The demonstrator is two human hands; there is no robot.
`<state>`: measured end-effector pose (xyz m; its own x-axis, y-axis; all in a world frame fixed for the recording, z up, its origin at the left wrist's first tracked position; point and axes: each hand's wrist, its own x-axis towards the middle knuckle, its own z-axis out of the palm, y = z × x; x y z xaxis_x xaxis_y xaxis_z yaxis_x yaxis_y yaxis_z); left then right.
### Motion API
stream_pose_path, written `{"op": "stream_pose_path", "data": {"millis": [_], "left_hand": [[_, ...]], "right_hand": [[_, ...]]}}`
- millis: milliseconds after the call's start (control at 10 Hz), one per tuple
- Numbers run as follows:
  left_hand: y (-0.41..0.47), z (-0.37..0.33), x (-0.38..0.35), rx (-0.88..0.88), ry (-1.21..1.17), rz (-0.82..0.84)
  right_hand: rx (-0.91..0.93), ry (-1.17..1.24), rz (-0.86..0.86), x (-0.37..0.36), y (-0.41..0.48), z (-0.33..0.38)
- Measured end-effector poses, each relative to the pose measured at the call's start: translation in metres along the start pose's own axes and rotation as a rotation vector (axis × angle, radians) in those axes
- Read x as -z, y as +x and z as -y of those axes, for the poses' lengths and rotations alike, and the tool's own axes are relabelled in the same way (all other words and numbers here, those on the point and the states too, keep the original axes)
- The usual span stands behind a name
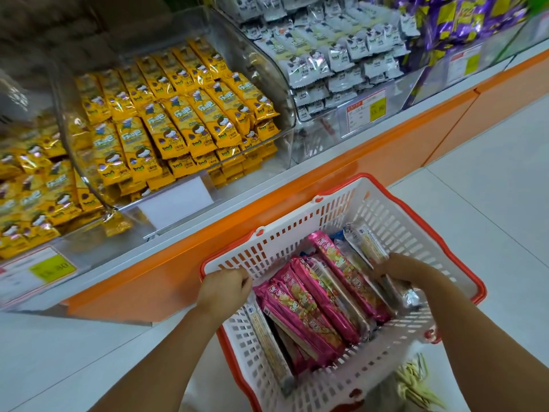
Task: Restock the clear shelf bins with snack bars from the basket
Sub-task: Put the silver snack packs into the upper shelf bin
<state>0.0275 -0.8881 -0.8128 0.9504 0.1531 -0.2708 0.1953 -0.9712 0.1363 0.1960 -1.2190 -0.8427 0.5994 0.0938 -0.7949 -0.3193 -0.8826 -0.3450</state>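
Note:
A white basket with an orange rim (401,212) stands on the floor below the shelf. Inside lie several pink snack bars (309,304) and silver-white ones (367,243). My left hand (224,288) grips the basket's near-left rim. My right hand (399,270) reaches into the basket's right side and closes on a bundle of silver-white bars. Above, a clear bin (285,93) holds rows of yellow bars (166,114). To its right a second clear bin (326,129) holds silver-white bars (332,55).
An orange shelf front (386,156) runs diagonally between bins and basket. Price tags (367,110) hang on the bin fronts. Purple packets (457,19) fill the far-right bin. More yellow bars (26,185) sit at the left. White floor tiles (490,173) surround the basket.

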Motion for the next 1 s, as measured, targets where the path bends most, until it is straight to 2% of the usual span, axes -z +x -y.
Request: {"op": "stream_pose_path", "data": {"millis": [100,300,400,500,600,800,1000], "left_hand": [[-0.003,-0.009,0.005,0.036,-0.059,0.132],[-0.008,-0.059,0.031,0.257,-0.948,0.429],[-0.014,-0.081,0.049,0.236,-1.304,0.467],[-0.018,-0.097,0.072,0.213,-1.475,0.39],[-0.02,-0.098,0.086,0.244,-1.624,0.28],[-0.029,-0.084,0.112,0.201,-1.882,0.315],[-0.045,-0.077,0.128,0.161,-1.98,0.344]], "right_hand": [[0.005,0.039,0.033,0.002,-0.024,0.013],[0.188,0.242,0.121,-0.021,-0.094,0.049],[0.378,0.452,0.162,-0.041,-0.123,0.066],[0.534,0.452,0.127,-0.051,-0.155,0.088],[0.602,0.444,0.083,-0.047,-0.178,0.1],[0.594,0.547,0.117,-0.01,-0.228,0.097],[0.647,0.497,-0.134,0.009,-0.255,0.092]]}}
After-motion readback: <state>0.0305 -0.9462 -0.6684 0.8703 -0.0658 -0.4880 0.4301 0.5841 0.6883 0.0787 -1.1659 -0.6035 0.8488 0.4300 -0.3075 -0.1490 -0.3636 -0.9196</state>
